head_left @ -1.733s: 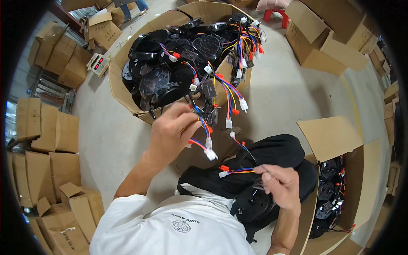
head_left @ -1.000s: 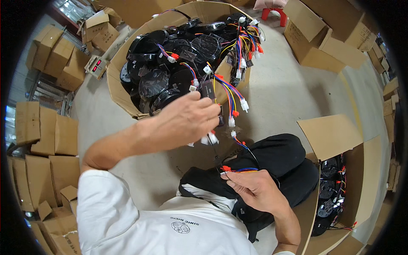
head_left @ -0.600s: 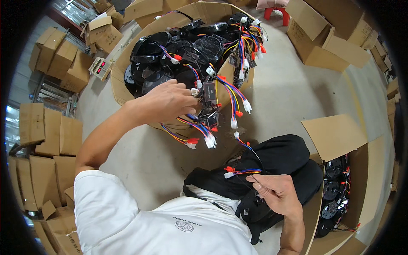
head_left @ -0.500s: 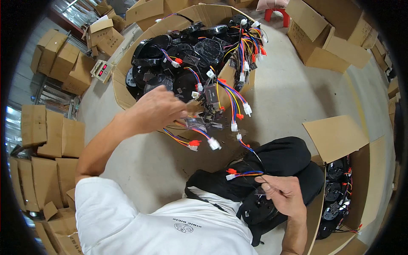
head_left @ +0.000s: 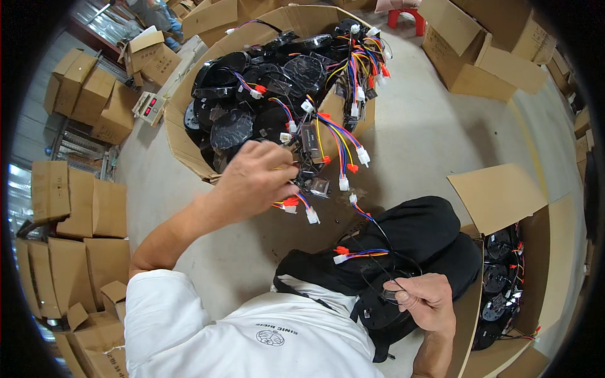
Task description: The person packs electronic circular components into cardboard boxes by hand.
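Observation:
My left hand (head_left: 257, 173) is closed, its fingers curled down over coloured wires at the near edge of a large cardboard box (head_left: 183, 148). Whatever lies between those fingers is hidden. Heaped in this box are black round housings (head_left: 232, 129) with coloured wires and white and red connectors. Over my lap, my right hand (head_left: 425, 302) pinches a thin black cable (head_left: 403, 277), with a small dark piece at the fingertips. Below it a black disc-shaped housing (head_left: 378, 313) rests on my thigh. Its white connector (head_left: 341, 258) and coloured wires lie across my dark trousers.
An open carton (head_left: 535, 277) at my right holds more black round housings (head_left: 496, 277). Cardboard boxes (head_left: 75, 208) are stacked on the left, and open cartons (head_left: 466, 57) stand at the far right. A small device with red displays (head_left: 150, 108) sits beside the big box.
My left hand has moved right and slightly nearer, onto the hanging wires. My right hand has dropped a little, and a loop of black cable now shows above it.

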The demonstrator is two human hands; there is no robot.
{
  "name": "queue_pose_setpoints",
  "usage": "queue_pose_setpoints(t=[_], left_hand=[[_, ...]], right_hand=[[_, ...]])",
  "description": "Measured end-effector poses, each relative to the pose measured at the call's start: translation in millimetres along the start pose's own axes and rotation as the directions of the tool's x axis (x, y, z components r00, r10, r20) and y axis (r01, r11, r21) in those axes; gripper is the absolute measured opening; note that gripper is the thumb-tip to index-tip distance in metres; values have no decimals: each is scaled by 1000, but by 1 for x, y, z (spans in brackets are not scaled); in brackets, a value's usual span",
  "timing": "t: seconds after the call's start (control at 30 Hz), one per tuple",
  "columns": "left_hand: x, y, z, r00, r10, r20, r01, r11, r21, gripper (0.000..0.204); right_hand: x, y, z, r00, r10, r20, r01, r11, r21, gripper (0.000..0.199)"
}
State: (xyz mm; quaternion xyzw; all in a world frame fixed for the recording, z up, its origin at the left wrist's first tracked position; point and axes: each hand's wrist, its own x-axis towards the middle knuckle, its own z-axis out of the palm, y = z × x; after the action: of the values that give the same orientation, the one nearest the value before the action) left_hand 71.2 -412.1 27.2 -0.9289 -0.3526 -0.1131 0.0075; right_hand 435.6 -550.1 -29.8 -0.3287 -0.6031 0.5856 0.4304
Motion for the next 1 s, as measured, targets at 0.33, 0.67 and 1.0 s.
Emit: queue_pose_setpoints(t=[0.33,0.67,1.0], left_hand=[[-19,-2,15,922,-315,224,387,768,-510,22],[-32,4,36,935,-350,54,333,818,-470,20],[-31,0,32,913,-404,53,331,659,-675,22]], right_hand=[[16,1,19,995,77,68,-29,846,-533,24],[91,-24,43,978,-128,167,209,641,-738,38],[172,37,98,977,-212,26,182,763,-620,39]])
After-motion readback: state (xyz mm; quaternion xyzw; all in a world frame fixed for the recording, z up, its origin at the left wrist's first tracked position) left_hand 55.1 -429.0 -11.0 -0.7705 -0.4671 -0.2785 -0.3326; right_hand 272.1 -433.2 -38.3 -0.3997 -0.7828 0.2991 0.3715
